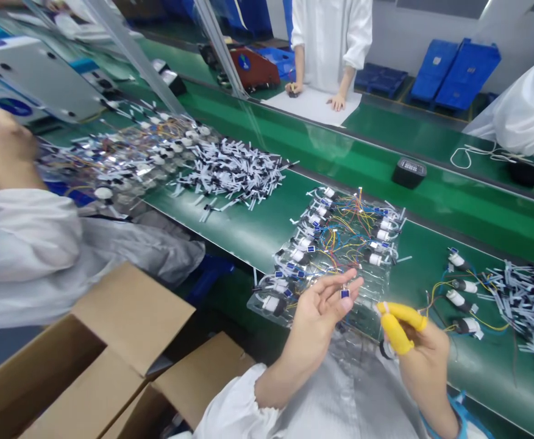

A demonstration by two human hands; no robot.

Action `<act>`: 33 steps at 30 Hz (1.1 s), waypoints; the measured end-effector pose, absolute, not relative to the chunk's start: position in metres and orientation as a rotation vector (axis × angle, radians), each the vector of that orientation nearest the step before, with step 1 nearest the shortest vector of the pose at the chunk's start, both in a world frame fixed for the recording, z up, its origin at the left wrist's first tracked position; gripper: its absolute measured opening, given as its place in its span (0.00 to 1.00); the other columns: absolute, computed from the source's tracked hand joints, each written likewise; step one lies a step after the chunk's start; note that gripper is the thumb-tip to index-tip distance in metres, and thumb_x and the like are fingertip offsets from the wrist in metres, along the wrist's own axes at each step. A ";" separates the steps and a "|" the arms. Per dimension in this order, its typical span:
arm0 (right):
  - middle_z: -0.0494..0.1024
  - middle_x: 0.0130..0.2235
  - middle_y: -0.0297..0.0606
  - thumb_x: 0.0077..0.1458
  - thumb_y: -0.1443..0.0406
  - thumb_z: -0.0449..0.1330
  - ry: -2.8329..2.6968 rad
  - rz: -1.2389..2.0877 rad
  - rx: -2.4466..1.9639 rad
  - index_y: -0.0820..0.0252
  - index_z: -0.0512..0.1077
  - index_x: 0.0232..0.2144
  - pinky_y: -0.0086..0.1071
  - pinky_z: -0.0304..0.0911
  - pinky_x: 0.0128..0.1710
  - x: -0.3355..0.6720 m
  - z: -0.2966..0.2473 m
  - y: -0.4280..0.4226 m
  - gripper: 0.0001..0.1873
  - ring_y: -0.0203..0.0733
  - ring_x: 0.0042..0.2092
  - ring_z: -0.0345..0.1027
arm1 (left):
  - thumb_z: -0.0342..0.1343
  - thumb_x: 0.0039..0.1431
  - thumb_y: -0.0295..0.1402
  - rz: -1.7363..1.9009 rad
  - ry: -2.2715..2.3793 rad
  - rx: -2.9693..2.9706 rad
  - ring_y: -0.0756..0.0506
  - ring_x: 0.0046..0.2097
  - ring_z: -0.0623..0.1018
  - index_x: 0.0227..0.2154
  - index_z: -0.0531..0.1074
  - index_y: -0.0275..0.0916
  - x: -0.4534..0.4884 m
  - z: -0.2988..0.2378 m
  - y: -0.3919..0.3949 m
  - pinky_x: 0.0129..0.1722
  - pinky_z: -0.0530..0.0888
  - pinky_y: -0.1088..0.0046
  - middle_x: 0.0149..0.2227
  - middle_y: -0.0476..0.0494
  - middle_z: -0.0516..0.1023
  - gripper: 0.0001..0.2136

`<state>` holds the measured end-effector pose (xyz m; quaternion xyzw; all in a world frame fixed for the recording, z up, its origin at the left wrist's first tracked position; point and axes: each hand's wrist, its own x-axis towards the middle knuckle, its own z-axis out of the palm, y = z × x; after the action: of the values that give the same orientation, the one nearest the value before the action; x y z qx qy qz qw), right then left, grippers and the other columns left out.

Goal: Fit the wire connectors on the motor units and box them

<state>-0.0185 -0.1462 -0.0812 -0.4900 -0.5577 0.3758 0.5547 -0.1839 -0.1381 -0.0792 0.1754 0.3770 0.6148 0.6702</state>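
My left hand [324, 308] is raised over the near edge of the green belt, fingertips pinched on a small blue-and-white part [345, 293]. My right hand [416, 341] sits just right of it, with yellow finger cots on thumb and forefinger, curled around a small dark-and-white piece [387, 349] that I cannot make out. Right behind both hands lies a clear plastic tray [335, 256] of small white cylinders with coloured wires.
Loose wired cylinders [461, 292] and a heap of white strips [532, 305] lie at the right. Another strip pile [233, 171] and a filled tray [130, 158] lie left, beside a co-worker's sleeve [24, 244]. Open cardboard boxes [111, 360] stand below. A black device [408, 172] sits on the belt.
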 end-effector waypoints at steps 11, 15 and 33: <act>0.84 0.32 0.33 0.65 0.69 0.64 -1.785 0.599 -0.991 0.56 0.80 0.45 0.23 0.71 0.27 -0.014 -0.074 -0.141 0.08 0.35 0.26 0.76 | 0.63 0.64 0.24 1.431 1.039 1.043 0.49 0.41 0.83 0.41 0.85 0.43 -0.182 -0.079 -0.151 0.40 0.80 0.78 0.41 0.46 0.83 0.09; 0.77 0.27 0.30 0.64 0.71 0.63 -1.831 0.534 -0.958 0.58 0.78 0.45 0.25 0.65 0.23 -0.016 -0.074 -0.139 0.08 0.34 0.23 0.69 | 0.62 0.62 0.18 1.477 1.201 1.337 0.51 0.40 0.82 0.43 0.83 0.44 -0.182 -0.078 -0.154 0.39 0.77 0.81 0.39 0.49 0.85 0.15; 0.77 0.27 0.29 0.62 0.72 0.63 -1.859 0.433 -0.968 0.57 0.77 0.43 0.25 0.63 0.23 -0.017 -0.073 -0.141 0.09 0.33 0.22 0.65 | 0.58 0.61 0.12 1.683 1.148 1.637 0.48 0.41 0.85 0.44 0.82 0.37 -0.180 -0.081 -0.154 0.41 0.82 0.78 0.40 0.42 0.86 0.16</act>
<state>-0.0166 -0.1409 -0.0730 -0.3967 -0.7621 0.1773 0.4799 -0.1803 -0.1544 -0.0814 0.6047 0.4242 0.6216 0.2607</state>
